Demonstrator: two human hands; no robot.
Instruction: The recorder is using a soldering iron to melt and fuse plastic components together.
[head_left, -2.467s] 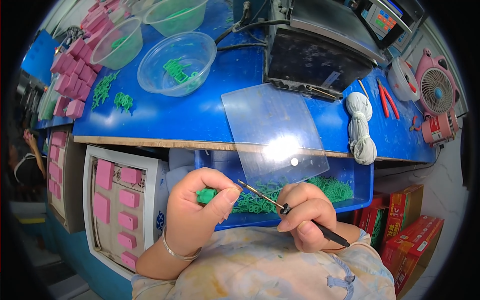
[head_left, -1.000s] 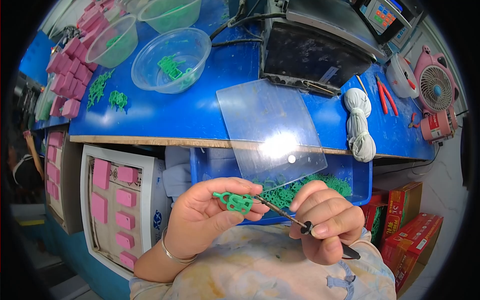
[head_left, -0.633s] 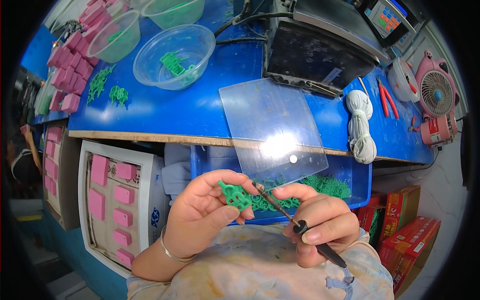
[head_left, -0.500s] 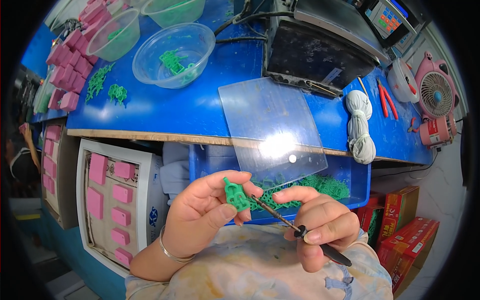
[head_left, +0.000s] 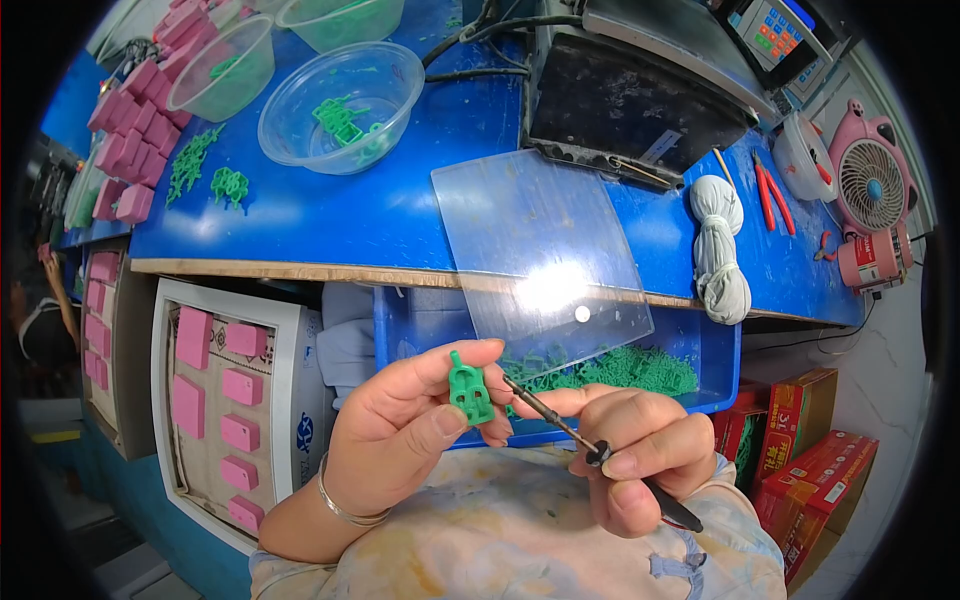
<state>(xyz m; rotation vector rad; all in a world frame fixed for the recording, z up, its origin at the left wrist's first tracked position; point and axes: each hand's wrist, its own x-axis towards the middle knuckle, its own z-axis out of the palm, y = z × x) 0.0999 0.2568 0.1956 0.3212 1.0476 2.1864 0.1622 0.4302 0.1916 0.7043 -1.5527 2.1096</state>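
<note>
From my remote station I note that the green piece (head_left: 467, 394), lying sideways a second ago, now stands upright, pinched in the left hand (head_left: 400, 425); its openings face the camera. The right hand (head_left: 645, 452) grips a pen-shaped tool (head_left: 597, 453), tip close beside; contact unconfirmed.

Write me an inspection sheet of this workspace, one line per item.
Surface: blue table, a clear sheet overhanging its front edge.
Work things: green piece; black-handled tool, tip close by, contact unclear; blue tray holding loose green parts.
Clutter: clear bowls, cloth bundle, red-handled pliers, heaped pink blocks.
Grips: left grip pinches the green piece; right grip holds the tool.
Cables: black cable beside a dark machine.
Surroundings: pink fan, red boxes, another person at far left.
</note>
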